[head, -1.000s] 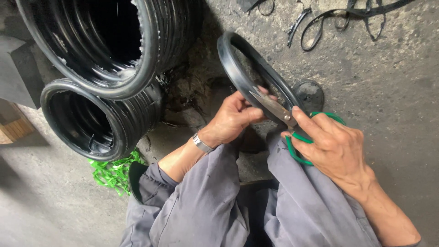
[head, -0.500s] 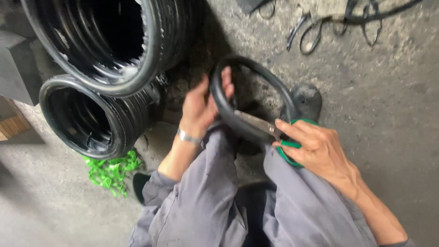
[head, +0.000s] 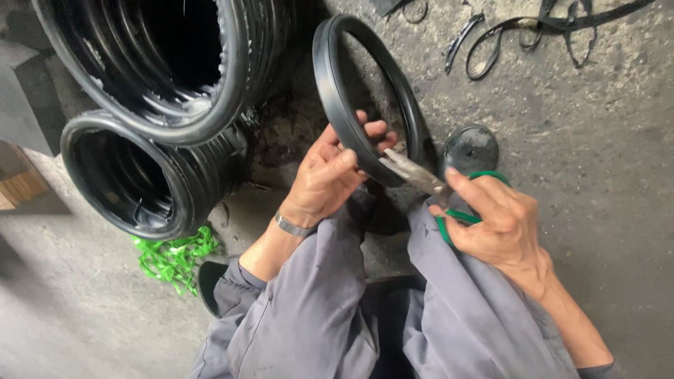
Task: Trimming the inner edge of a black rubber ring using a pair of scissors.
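Far out to the left of the left hand, two stacks of black rubber rings: the big stack (head: 161, 70) up top, the smaller stack (head: 140, 175) lying below it, open ends facing up at the camera. Just under the smaller one, well left of the wrist, a bundle of green plastic strapping (head: 172, 256) sits on the concrete floor (head: 597, 175).

Now the left hand (head: 330, 179): closed, fingers wrapped round the lower rim of a black rubber ring (head: 337, 91), which stands tilted and rises up and away from that hand. A metal band sits on the wrist.

Between the two hands, the blades of the green-handled scissors (head: 421, 179) meet the ring's lower edge, right beside the left fingertips.

The right hand (head: 498, 221) grips the scissors' green loops, fingers curled through them, knuckles up. Just above that hand, a small dark round disc (head: 470, 147) lies flat on the floor. Further up and right of it, thin black rubber trimmings (head: 533, 31) are scattered. Grey trouser legs fill the space below both hands.
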